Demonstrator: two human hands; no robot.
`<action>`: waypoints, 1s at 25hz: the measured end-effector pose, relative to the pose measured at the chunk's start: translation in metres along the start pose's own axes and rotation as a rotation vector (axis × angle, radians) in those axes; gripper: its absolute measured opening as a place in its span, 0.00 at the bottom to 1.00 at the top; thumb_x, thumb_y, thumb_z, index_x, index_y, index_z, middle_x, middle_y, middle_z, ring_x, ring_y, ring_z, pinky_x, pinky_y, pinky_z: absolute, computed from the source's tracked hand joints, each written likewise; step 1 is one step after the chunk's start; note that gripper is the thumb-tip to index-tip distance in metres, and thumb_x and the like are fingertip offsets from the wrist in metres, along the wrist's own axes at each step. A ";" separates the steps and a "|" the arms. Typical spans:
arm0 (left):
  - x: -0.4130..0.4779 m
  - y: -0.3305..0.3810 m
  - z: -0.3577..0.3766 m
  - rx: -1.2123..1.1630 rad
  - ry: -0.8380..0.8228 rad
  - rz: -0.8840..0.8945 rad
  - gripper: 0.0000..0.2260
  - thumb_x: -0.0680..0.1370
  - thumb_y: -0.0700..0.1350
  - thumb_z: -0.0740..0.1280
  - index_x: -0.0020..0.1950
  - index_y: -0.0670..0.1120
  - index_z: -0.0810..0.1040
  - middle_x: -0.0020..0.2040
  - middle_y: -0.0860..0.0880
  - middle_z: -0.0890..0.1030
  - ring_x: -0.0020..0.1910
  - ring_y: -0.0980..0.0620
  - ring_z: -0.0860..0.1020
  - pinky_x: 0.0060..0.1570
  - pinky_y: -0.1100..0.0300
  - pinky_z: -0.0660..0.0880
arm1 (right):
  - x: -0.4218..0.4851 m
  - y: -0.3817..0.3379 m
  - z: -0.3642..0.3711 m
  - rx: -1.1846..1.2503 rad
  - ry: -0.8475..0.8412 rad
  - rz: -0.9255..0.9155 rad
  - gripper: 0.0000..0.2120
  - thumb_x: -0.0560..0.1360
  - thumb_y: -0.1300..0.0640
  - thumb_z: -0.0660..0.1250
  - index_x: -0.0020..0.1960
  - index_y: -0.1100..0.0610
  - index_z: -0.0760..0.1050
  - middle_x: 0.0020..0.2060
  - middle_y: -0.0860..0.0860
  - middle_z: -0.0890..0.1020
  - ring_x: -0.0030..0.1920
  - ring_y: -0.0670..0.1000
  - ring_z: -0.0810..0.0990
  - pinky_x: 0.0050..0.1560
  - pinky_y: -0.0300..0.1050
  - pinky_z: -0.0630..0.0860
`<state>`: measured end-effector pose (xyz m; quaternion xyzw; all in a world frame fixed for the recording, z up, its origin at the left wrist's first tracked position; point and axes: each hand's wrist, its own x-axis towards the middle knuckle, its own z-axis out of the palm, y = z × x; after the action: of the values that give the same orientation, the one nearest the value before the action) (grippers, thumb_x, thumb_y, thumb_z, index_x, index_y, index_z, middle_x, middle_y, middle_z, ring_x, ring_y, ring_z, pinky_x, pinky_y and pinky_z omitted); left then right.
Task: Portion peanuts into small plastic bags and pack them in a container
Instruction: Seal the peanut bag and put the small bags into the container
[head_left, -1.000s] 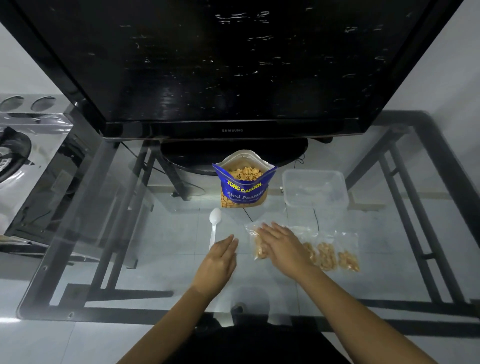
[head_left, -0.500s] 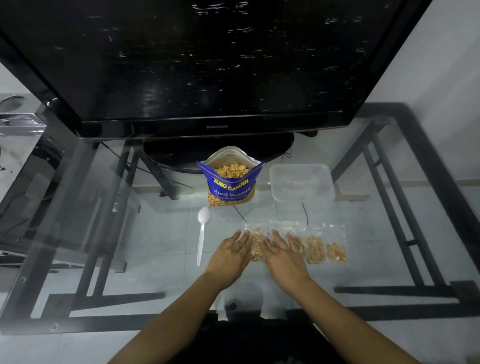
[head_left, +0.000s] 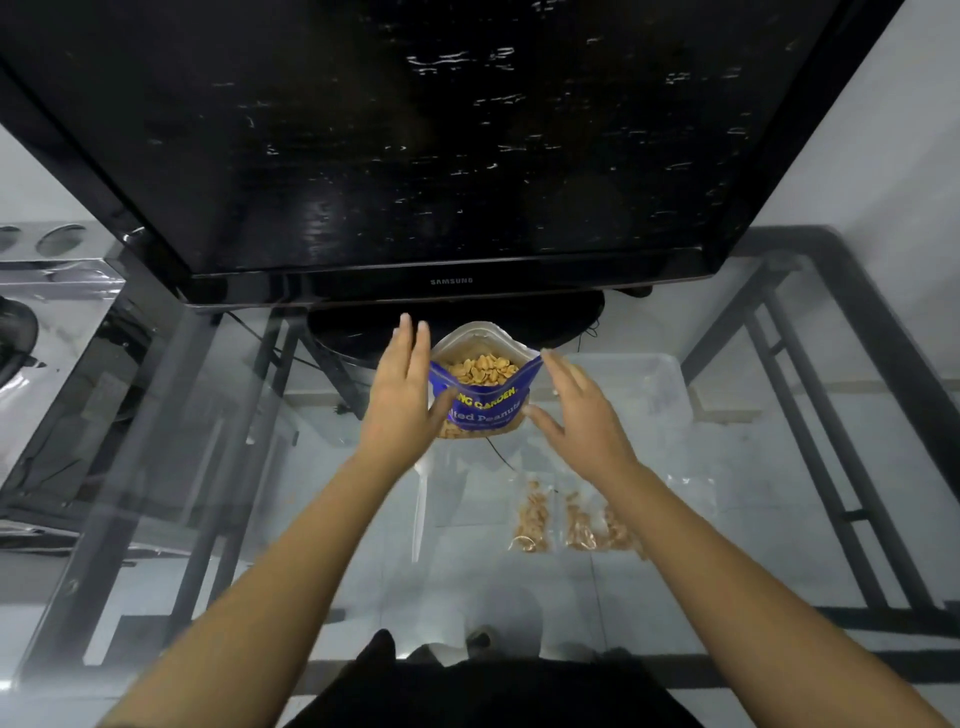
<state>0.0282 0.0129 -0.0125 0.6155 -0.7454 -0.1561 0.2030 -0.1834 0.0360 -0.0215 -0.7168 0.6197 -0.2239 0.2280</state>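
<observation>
From my seat the Samsung television (head_left: 441, 130) fills the view from nine o'clock round to three. Its stand sits on the glass table (head_left: 779, 545), which carries everything else. The clear plastic container (head_left: 654, 384) stands at three o'clock from the peanut pouch, just beside it, and I can make out nothing inside it.

The left hand (head_left: 400, 395) is at nine o'clock of the pouch and the right hand (head_left: 576, 415) at three o'clock. Both are spread, fingers straight and pointing to twelve, palms turned in, gripping nothing. The left thumb overlaps the pouch's front. I can't tell whether either hand is actually touching it.

The Tong Garden salted peanuts pouch (head_left: 483, 400) stands upright between them with its mouth open, and there are loose peanuts to near the brim.

At five o'clock from the pouch, well apart from it, the small plastic bags of peanuts (head_left: 582, 525) lie flat in a row, partly under the right forearm. The white plastic spoon (head_left: 420, 514) lies at seven o'clock, its bowl hidden by the left wrist.

I judge the portioning to be partly done and nothing packed yet. The hands look set to take hold of the pouch. The next move calls for closing evenly on both sides and keeping the mouth level, since a squeeze or a tilt would spill nuts.
</observation>
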 end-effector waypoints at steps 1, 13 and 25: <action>0.013 -0.005 -0.007 -0.019 -0.116 -0.032 0.35 0.77 0.47 0.66 0.76 0.44 0.50 0.76 0.42 0.57 0.75 0.47 0.57 0.73 0.54 0.56 | 0.014 -0.004 -0.006 0.008 -0.037 0.010 0.33 0.76 0.50 0.66 0.75 0.56 0.55 0.73 0.53 0.65 0.72 0.52 0.63 0.68 0.44 0.63; 0.071 -0.056 -0.033 0.052 -0.404 0.363 0.13 0.75 0.41 0.68 0.58 0.38 0.79 0.53 0.41 0.82 0.50 0.51 0.78 0.49 0.57 0.77 | 0.072 0.026 -0.030 0.124 -0.245 0.043 0.11 0.76 0.56 0.66 0.56 0.59 0.78 0.50 0.54 0.83 0.52 0.45 0.77 0.45 0.37 0.75; 0.091 0.025 0.010 0.169 -0.506 0.317 0.15 0.77 0.49 0.64 0.61 0.43 0.74 0.56 0.45 0.77 0.54 0.48 0.75 0.48 0.57 0.72 | 0.085 0.023 -0.017 0.041 -0.273 0.132 0.11 0.76 0.55 0.65 0.56 0.58 0.78 0.47 0.53 0.81 0.48 0.46 0.76 0.39 0.37 0.72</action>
<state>-0.0129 -0.0719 0.0012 0.4478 -0.8693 -0.2082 -0.0190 -0.2008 -0.0518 -0.0188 -0.6935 0.6239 -0.1215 0.3392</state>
